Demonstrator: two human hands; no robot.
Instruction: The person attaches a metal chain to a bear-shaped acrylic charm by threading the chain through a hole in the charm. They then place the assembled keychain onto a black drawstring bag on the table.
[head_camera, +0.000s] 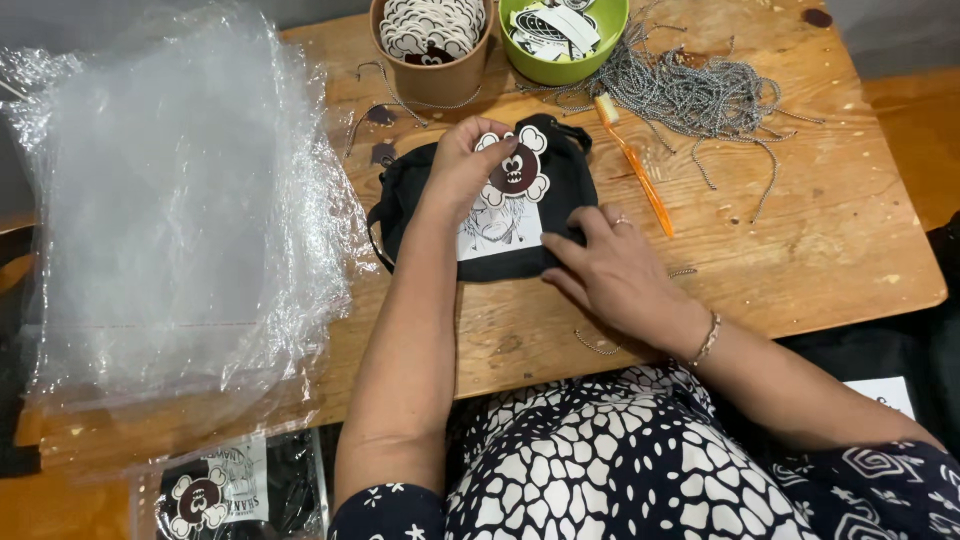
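A small black bag (560, 190) with a white printed panel lies on the wooden table (820, 240). My left hand (462, 165) pinches a flower-shaped white and dark brown tag (516, 170) and holds it over the bag's upper part. Resting flat on the bag's lower right corner, my right hand (612, 272) presses it to the table. It wears a ring and a bracelet.
A pile of clear plastic bags (180, 210) covers the left of the table. At the back stand a brown paper cup of tags (432, 45) and a green bowl of cards (563, 35). Ball chains (700, 95) and an orange toothbrush (635, 165) lie right. A packed bag (225, 490) sits bottom left.
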